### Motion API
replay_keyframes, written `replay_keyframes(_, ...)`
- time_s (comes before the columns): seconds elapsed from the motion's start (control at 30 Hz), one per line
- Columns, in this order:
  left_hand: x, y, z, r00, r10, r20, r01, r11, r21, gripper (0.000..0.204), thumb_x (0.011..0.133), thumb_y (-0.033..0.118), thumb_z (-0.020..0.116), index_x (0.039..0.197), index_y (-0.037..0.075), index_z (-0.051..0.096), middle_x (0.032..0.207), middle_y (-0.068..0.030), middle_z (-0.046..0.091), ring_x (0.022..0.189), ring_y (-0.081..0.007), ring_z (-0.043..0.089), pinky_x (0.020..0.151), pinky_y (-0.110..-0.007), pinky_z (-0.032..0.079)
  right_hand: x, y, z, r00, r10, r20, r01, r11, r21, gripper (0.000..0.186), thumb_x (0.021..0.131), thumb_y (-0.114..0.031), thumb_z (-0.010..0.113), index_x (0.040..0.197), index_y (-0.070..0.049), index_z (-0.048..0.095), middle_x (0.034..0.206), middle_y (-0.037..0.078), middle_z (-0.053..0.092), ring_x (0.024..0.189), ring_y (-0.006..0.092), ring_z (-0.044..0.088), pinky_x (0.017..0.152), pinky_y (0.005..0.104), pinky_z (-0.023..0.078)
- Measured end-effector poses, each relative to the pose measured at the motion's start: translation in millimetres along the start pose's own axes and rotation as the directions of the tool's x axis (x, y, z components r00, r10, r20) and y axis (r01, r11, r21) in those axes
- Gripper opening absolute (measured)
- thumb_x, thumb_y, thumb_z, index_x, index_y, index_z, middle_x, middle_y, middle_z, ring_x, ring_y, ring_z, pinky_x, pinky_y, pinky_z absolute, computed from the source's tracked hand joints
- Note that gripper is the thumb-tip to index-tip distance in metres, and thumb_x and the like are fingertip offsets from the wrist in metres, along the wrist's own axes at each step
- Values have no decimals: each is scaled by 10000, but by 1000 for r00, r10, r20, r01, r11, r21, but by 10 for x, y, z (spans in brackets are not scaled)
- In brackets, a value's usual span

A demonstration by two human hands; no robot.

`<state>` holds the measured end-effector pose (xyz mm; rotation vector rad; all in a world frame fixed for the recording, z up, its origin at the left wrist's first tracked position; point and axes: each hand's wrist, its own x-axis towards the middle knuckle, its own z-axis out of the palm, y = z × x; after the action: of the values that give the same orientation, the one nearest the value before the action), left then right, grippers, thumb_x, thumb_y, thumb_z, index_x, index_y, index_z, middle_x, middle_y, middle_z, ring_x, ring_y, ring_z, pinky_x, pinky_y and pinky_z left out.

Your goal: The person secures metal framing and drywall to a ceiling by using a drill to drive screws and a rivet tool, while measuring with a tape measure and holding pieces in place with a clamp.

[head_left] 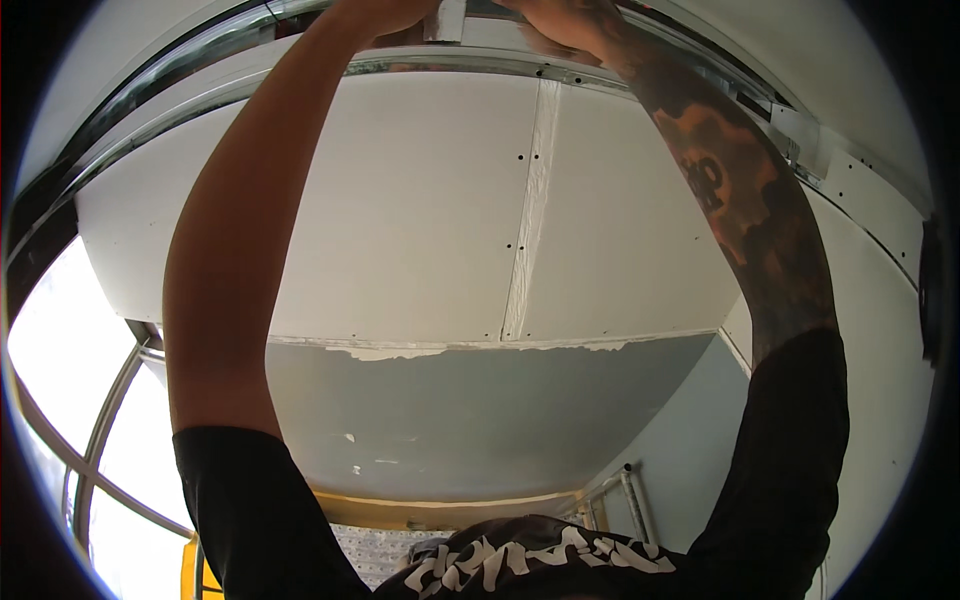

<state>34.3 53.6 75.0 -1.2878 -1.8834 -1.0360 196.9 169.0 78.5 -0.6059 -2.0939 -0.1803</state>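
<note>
Both my arms are raised toward the metal channels under the ceiling. My left hand (395, 15) is at the top edge of the picture, beside a short pale strip (447, 20) that hangs down over the channel. On the other side of that strip is my right hand (568, 22), close against the shiny metal channel (470, 64). The upper edge cuts off the fingers of both hands, so their grip and anything in it are hidden. Whether either hand touches the strip, I cannot tell.
White plasterboard (420, 200) with dark screw heads and a taped joint (527, 230) fills the middle. A grey wall (480, 410) meets it along a ragged edge. Bright windows (70, 370) stand at left, a metal ladder-like frame (632, 500) at lower right, something yellow (188, 570) at lower left.
</note>
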Motion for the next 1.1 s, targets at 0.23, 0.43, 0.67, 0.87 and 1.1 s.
replay_keyframes(0.23,-537,-200,-35,935,86,-344,-79,996,33,520,926,463,615,1067,-34,672,1038,-260,685,1040,-367,643,939,-494,451,-250,179,-34,996,-47,80,45,998,34,528,941,-508,612,801,-2,665,601,70,602,546,201,597,572,403,504)
replay_keyframes(0.43,-2247,-568,1612,672,535,-512,-739,455,-496,212,815,75,587,999,-27,614,881,-154,665,819,-307,641,818,-430,511,-2038,909,83,821,-398,-409,136,833,-537,417,905,-311,676,1219,-51,588,1169,170,632,1095,332,605,931,467,459)
replay_keyframes(0.67,-6122,-1898,4933,-391,499,773,-212,769,-603,472,952,369,561,1236,-8,551,1177,-273,628,1142,-457,570,976,-499,461,-7240,374,1581,-212,963,165,-925,-143,-352,656,890,-513,602,1275,15,541,1181,227,637,1155,372,594,967,452,483)
replay_keyframes(0.87,-7122,-3015,5140,-899,15,438,-383,457,-803,407,929,338,603,1173,13,595,1152,-209,634,1070,-372,588,942,-441,471,-9545,-3514,2162,-853,516,-77,-512,-856,-69,557,864,-497,618,1017,35,677,1046,264,683,1006,406,663,864,471,526)
replay_keyframes(1.1,-6908,-2155,5009,-874,120,470,-289,650,-703,321,941,271,614,1087,-14,623,1018,-149,668,912,-261,637,850,-359,497,-10171,-5779,3175,-971,125,-204,-174,-953,246,490,872,-448,575,919,19,716,973,281,685,944,411,672,820,485,530)
